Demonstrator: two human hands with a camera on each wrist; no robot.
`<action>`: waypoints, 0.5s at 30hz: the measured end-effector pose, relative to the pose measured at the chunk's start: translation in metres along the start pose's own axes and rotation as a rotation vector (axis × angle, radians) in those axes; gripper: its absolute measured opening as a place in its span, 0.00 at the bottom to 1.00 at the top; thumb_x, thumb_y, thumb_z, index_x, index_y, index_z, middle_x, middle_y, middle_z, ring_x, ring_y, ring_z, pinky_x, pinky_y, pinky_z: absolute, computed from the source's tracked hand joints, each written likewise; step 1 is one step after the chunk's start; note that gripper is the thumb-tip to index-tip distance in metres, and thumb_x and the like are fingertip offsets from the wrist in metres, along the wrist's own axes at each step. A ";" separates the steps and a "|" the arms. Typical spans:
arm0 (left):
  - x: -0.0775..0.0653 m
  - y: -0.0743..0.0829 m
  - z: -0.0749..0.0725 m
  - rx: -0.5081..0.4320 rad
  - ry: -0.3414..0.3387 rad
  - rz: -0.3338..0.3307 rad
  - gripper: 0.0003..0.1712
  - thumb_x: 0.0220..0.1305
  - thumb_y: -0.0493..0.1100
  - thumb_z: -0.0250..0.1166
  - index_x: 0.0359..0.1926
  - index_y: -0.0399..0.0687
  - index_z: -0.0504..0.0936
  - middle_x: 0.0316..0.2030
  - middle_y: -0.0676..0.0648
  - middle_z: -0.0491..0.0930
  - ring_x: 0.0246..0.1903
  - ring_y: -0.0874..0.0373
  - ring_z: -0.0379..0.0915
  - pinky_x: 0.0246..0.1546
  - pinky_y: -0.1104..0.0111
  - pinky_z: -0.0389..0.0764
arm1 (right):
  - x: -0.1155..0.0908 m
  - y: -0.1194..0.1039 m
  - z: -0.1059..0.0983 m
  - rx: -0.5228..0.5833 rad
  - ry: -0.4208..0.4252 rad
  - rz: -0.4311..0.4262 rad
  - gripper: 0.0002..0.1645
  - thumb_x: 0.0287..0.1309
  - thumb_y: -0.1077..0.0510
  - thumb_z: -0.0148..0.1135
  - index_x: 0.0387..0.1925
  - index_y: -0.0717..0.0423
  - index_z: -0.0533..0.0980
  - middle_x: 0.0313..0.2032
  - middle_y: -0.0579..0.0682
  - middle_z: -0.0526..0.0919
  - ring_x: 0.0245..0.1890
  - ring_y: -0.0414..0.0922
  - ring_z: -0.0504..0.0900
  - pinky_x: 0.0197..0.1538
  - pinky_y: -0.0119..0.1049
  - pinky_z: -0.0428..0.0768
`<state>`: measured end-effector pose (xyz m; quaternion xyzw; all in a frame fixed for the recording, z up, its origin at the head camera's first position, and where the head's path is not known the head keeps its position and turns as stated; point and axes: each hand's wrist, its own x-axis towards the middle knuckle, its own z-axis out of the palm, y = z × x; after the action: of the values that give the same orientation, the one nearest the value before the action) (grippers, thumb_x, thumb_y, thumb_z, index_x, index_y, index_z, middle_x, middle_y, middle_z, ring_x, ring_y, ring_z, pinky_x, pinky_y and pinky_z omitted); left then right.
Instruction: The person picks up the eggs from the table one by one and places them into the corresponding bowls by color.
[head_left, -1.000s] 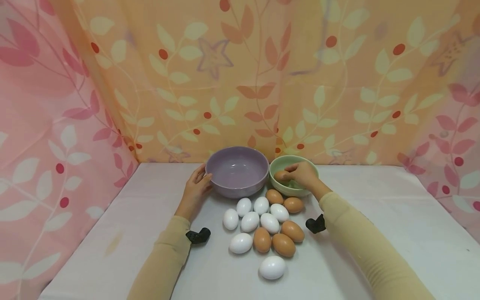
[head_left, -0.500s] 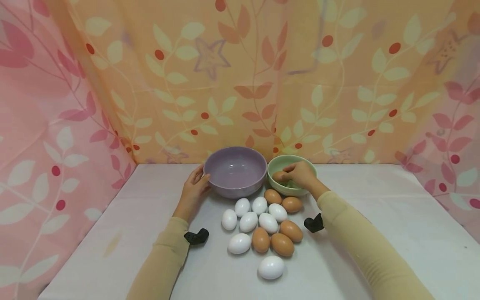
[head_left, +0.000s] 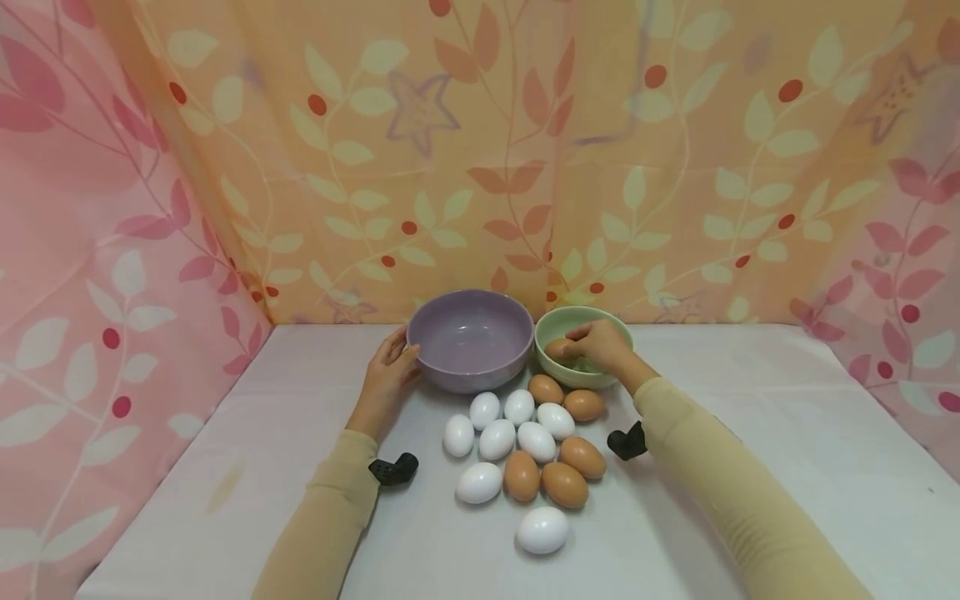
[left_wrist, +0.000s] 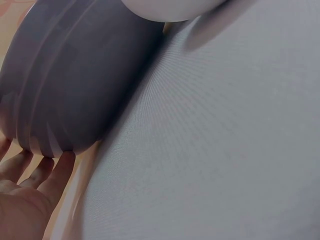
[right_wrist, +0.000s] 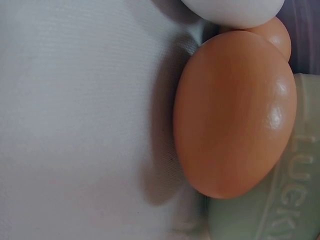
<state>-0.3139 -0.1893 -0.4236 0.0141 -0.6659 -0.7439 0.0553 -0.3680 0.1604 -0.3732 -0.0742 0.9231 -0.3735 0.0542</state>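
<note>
At the back of the table stands a purple bowl (head_left: 472,379) with nothing inside. My left hand (head_left: 386,367) is at its left side; in the left wrist view the extended fingertips (left_wrist: 62,162) touch the bowl's outer wall (left_wrist: 65,90). Right beside it is a smaller light green bowl (head_left: 577,315), and my right hand (head_left: 606,346) reaches inside its rim, pinching a brown egg (head_left: 557,348). Several white eggs (head_left: 497,439) and brown eggs (head_left: 566,485) lie in a loose group before the bowls. The right wrist view shows a brown egg (right_wrist: 232,115) close up, overlapping the green bowl (right_wrist: 250,215).
A white cloth (head_left: 225,417) covers the table. One white egg (head_left: 543,530) lies nearest the front. Patterned curtains (head_left: 480,167) enclose the back and both sides. Black wrist cameras (head_left: 393,469) stick out from both sleeves.
</note>
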 end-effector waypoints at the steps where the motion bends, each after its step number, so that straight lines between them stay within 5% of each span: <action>1: 0.000 0.000 -0.001 0.003 0.001 0.001 0.35 0.73 0.42 0.58 0.76 0.48 0.57 0.76 0.45 0.57 0.71 0.52 0.61 0.61 0.60 0.75 | 0.000 -0.001 0.000 -0.001 -0.003 -0.003 0.29 0.58 0.50 0.70 0.56 0.66 0.79 0.55 0.62 0.83 0.59 0.57 0.78 0.64 0.49 0.76; 15: -0.001 0.000 0.000 -0.021 -0.010 -0.015 0.36 0.73 0.44 0.59 0.77 0.51 0.57 0.77 0.47 0.56 0.72 0.53 0.61 0.64 0.61 0.74 | 0.000 0.001 -0.001 0.032 -0.014 -0.004 0.28 0.58 0.54 0.70 0.56 0.67 0.79 0.56 0.63 0.82 0.61 0.57 0.77 0.65 0.48 0.75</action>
<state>-0.3124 -0.1894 -0.4238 0.0148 -0.6581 -0.7514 0.0466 -0.3680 0.1617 -0.3727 -0.0778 0.9165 -0.3876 0.0610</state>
